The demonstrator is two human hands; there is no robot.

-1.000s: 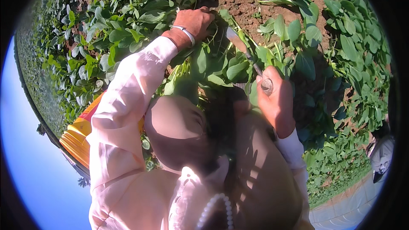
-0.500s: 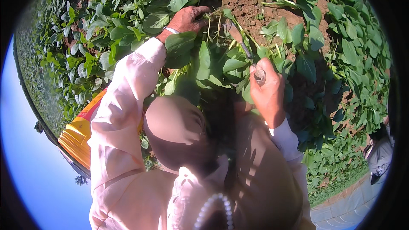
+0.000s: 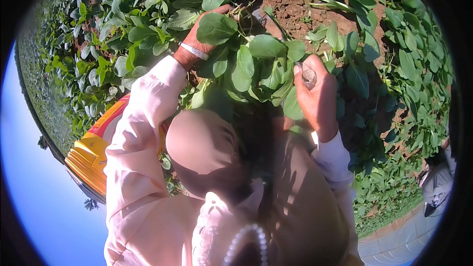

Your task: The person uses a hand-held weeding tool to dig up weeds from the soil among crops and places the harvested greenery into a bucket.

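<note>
Head view, the only one: right hand [image 3: 318, 99] is clamping its fingers around the handle of a knife [image 3: 270, 25], whose blade is lying by the bare soil [image 3: 293, 5], pointing toward the left hand [image 3: 198, 41]. Left hand is sitting at the stem end of a leafy plant [image 3: 244, 69], which is spreading between both hands, above the knees [image 3: 202, 143]. Biggest risk, my judgement: blade is pointing near the left fingers, so a slip or hard push could be nicking them, especially with leaves blocking the sight line. Loose grip or a jerk could also be tearing leaves or snapping stems. Hidden: a broad leaf is covering much of the left hand, so I can't tell if those fingers are closing on stems or just touching. Leaves are hiding the knife's shaft; blade shape is staying unclear. Deep shadow is swallowing the ground between the knees. Left sleeve [image 3: 140, 118] is cutting off part of a yellow bucket [image 3: 88, 155]; grey cloth [image 3: 437, 184] at the right rim is looking too warped to identify.
</note>
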